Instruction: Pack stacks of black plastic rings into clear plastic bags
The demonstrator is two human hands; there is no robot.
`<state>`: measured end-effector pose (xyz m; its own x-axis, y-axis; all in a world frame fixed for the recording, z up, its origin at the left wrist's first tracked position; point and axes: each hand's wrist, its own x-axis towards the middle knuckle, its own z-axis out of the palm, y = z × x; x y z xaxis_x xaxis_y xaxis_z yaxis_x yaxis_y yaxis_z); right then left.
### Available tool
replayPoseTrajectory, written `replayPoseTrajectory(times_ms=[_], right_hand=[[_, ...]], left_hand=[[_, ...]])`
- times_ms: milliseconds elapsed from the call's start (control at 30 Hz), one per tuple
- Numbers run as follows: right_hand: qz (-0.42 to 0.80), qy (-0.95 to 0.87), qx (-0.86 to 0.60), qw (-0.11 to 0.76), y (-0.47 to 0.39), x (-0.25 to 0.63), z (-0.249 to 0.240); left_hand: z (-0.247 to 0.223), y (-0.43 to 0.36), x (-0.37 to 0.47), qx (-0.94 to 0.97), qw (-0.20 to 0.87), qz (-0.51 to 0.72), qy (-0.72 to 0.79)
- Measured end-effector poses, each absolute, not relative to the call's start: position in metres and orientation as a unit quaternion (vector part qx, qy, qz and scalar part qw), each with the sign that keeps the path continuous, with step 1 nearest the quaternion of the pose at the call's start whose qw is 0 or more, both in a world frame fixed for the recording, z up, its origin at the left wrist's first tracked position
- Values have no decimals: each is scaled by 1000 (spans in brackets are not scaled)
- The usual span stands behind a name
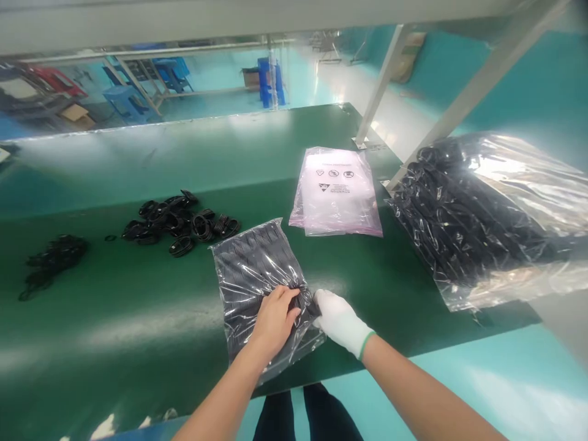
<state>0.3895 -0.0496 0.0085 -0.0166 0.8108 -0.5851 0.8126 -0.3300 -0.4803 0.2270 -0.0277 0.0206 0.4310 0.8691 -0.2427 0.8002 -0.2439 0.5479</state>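
Note:
A clear plastic bag (255,263) filled with rows of thin black parts lies flat near the table's front edge. Bare, my left hand (277,315) rests on the bag's right part, fingers bent over the plastic near a bunched spot. A white glove with a green cuff covers my right hand (339,318), whose fingers are closed on the bag's right edge. Behind the bag to the left is a pile of black ring-shaped parts (168,219). Pink-tinted bags with printed symbols (339,199) lie behind my right hand.
On the right, a large clear bag of black parts (473,226) overhangs the green table (151,318). A small black heap (57,260) sits far left. Metal posts (379,86) rise at the back right. Blue stools (126,101) stand beyond the table.

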Motion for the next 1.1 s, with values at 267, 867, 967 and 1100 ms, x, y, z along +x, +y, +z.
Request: replayPoseTrajectory(times_ms=[267,867,967,1100], right_hand=[[-424,533,732,29,-44,387,-4],[-571,351,726,-150,-89,405,-13],[-624,272,710,-180,-84,399,-12],[-699,210,657,-188,-82,400,-3]], left_hand=[[27,-22,224,808,264,49,525],[16,-35,215,947,52,1,317],[24,-47,213,936,47,33,347],[26,-86,200,891,14,93,444]])
